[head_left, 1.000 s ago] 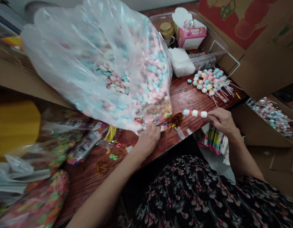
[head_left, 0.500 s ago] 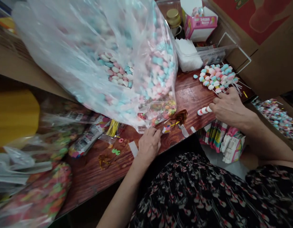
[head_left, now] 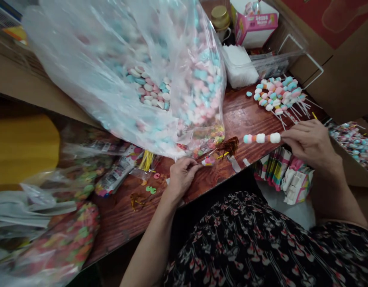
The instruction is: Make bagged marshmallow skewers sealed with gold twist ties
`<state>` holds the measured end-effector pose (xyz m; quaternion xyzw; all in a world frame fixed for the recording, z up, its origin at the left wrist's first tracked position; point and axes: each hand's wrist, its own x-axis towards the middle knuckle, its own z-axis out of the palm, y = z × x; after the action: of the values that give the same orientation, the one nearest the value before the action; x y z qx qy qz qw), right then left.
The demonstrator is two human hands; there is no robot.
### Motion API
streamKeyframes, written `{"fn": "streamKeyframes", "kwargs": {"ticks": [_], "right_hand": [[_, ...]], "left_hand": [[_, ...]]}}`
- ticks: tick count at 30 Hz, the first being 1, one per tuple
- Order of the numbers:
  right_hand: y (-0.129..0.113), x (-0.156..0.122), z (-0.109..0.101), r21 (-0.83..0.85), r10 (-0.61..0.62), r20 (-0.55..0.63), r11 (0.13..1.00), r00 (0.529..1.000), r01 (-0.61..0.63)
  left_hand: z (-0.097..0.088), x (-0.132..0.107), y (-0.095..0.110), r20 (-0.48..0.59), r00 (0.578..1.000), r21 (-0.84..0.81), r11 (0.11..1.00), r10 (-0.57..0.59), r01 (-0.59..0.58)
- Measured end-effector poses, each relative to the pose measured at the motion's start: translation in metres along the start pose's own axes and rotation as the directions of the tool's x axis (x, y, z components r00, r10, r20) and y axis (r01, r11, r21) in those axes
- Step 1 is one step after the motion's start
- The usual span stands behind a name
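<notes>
My right hand is closed in a pinch at the end of a marshmallow skewer, which it holds level above the table. White, pale blue and orange-pink pieces are threaded on it, and the fingers cover the stick's end. On the table's near side, my left hand pinches the edge of a small printed plastic bag, slightly blurred. Behind that hand spreads a big clear bag of marshmallows. Brown-gold twist ties lie just right of the small bag. Finished-looking skewers are heaped beyond my right hand.
A clear bin at the back holds a pink box and white sheets. Yellow twist ties and green candy rings lie left. Colourful candy bags fill the left end. A carton of wrapped skewers stands right.
My right hand has drawn back to the right from the heap, and the skewer now shows more of its length. My left fingers have come to the small printed bag. The view has shifted slightly.
</notes>
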<state>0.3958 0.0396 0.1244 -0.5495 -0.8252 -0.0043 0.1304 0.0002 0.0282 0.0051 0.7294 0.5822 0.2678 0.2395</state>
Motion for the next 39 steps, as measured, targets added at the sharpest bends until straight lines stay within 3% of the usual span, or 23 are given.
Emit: {"fn": "streamKeyframes", "kwargs": {"ticks": [3, 6, 10, 13, 24, 30, 39], "right_hand": [[-0.030, -0.009, 0.019, 0.316, 0.030, -0.120, 0.949, 0.992, 0.009], [-0.059, -0.010, 0.049, 0.468, 0.022, -0.179, 0.881, 0.984, 0.065], [-0.074, -0.009, 0.083, 0.445, -0.023, -0.167, 0.890, 0.986, 0.096], [-0.072, -0.008, 0.095, 0.374, -0.102, -0.149, 0.915, 0.984, 0.152], [-0.079, 0.014, 0.078, 0.041, -0.283, -0.027, 0.958, 0.959, 0.284], [-0.077, 0.018, 0.077, 0.057, -0.319, -0.002, 0.946, 0.948, 0.318], [-0.094, 0.030, 0.098, 0.120, -0.457, -0.100, 0.876, 0.884, 0.467]], "left_hand": [[0.000, 0.000, -0.002, -0.003, 1.000, -0.048, 0.999, -0.020, 0.020], [0.000, 0.000, -0.002, -0.003, 1.000, -0.083, 0.996, -0.025, 0.024], [-0.001, 0.000, -0.001, -0.005, 1.000, -0.088, 0.996, -0.020, 0.019], [-0.002, -0.001, 0.000, 0.005, 1.000, -0.078, 0.997, -0.020, 0.020], [-0.002, -0.003, -0.001, 0.028, 0.996, -0.040, 0.995, 0.087, -0.086], [-0.003, -0.003, 0.000, 0.057, 0.989, -0.044, 0.990, 0.134, -0.131], [-0.004, -0.005, -0.003, 0.047, 0.984, -0.041, 0.985, 0.172, -0.170]]}}
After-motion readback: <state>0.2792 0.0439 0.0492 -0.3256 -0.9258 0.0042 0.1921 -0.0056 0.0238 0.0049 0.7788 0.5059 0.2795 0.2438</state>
